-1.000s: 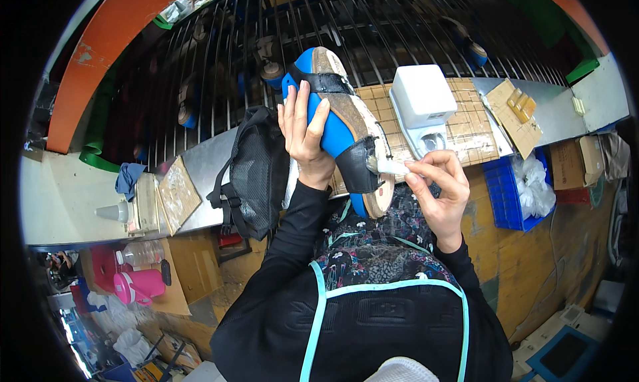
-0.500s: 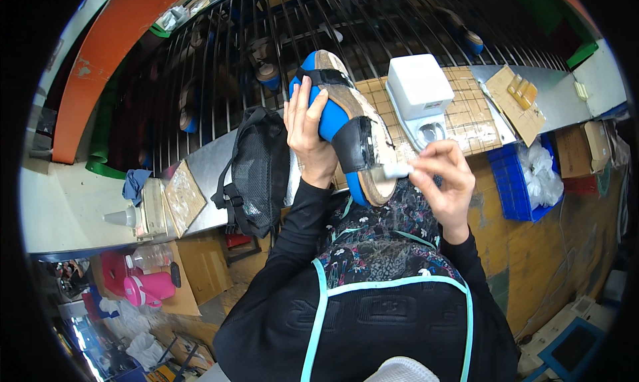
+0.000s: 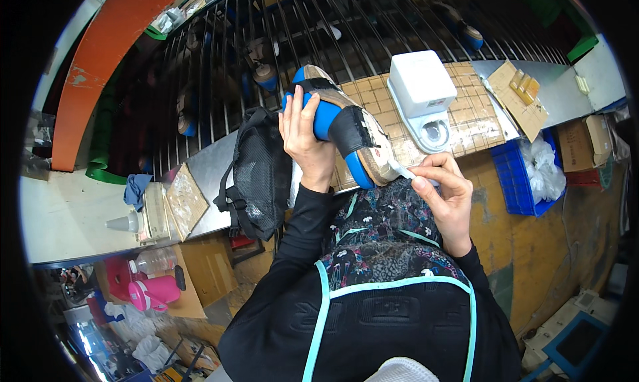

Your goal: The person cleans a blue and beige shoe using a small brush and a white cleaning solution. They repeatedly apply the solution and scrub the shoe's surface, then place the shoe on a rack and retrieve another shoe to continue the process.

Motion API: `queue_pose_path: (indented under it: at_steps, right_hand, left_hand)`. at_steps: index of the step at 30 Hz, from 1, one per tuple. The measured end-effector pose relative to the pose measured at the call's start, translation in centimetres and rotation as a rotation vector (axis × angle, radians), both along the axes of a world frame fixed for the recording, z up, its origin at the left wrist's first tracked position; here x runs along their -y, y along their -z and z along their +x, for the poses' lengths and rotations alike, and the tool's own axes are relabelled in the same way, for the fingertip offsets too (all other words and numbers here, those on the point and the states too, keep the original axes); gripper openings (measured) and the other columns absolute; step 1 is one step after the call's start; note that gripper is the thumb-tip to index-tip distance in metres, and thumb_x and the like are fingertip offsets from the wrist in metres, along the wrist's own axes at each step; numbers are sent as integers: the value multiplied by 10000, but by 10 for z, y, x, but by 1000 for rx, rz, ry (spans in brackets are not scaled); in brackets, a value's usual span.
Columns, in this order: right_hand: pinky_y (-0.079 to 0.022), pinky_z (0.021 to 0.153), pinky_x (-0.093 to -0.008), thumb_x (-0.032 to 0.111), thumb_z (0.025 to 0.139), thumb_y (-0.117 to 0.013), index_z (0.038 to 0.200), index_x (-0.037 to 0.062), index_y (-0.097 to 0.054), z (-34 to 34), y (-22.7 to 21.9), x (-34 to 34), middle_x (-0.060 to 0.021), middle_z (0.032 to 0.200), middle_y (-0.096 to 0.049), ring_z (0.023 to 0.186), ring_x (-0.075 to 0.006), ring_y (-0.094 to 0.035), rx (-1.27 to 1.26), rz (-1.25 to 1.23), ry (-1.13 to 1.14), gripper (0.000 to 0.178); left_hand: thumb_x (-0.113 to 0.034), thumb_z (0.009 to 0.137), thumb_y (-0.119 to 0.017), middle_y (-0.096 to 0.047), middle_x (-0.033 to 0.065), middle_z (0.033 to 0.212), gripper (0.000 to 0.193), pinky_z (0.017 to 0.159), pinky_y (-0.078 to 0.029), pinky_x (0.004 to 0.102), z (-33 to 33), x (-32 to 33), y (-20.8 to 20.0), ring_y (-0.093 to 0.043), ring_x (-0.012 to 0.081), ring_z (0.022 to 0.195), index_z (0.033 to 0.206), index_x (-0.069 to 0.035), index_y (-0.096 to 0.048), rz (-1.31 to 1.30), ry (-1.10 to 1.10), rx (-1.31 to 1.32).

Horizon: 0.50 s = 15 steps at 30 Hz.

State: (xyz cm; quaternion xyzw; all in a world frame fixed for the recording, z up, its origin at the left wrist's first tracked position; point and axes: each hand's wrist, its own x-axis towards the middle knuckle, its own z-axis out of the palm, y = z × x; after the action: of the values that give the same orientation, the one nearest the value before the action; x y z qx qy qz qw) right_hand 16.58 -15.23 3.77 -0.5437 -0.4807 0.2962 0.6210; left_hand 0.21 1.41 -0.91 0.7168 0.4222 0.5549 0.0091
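Note:
A half-made sandal (image 3: 353,129) with black straps sits sole-up on a blue shoe last (image 3: 326,118), tilted above my lap. My left hand (image 3: 307,139) is wrapped round the last's blue side, fingers pointing toward the toe end. Between thumb and fingers, my right hand (image 3: 447,199) pinches a small whitish brush-like tool (image 3: 402,170). Its tip is at the edge of the pale sole near the heel. Whether the tip touches the sole, I cannot tell.
Right of the sandal a white dispenser (image 3: 423,79) with a round cup stands on taped cardboard (image 3: 476,119). A black mesh bag (image 3: 259,169) lies left. Beyond, more shoes sit among metal rollers (image 3: 219,82). A blue crate (image 3: 516,182) with plastic bags stands at right.
The sandal's heel end has shifted slightly up and right. My right hand has turned a little, and the tool's tip has moved to the sole's outer edge.

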Motion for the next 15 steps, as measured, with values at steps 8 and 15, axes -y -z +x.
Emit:
queue_pose_path:
  at_steps: [8, 15]
  right_hand:
    - [-431, 645, -219, 32, 795, -731, 972, 31, -739, -4, -2, -10, -52, 889, -561, 779, -107, -539, 131, 10, 69, 177]
    - [-429, 578, -206, 30, 794, -734, 964, 41, -743, -5, -8, -18, -54, 927, -554, 725, -90, -530, 312, 94, 179, 170]
  left_hand:
    - [-67, 678, -752, -559, 136, 1336, 532, 1068, -319, 528, -2, 1, 3, -480, 373, 1274, 1184, -177, -631, 28, -17, -33]
    - [-32, 674, -724, -557, 130, 1341, 530, 1063, -319, 537, -5, -1, 1, -479, 374, 1275, 1178, -176, -639, 68, -11, -34]
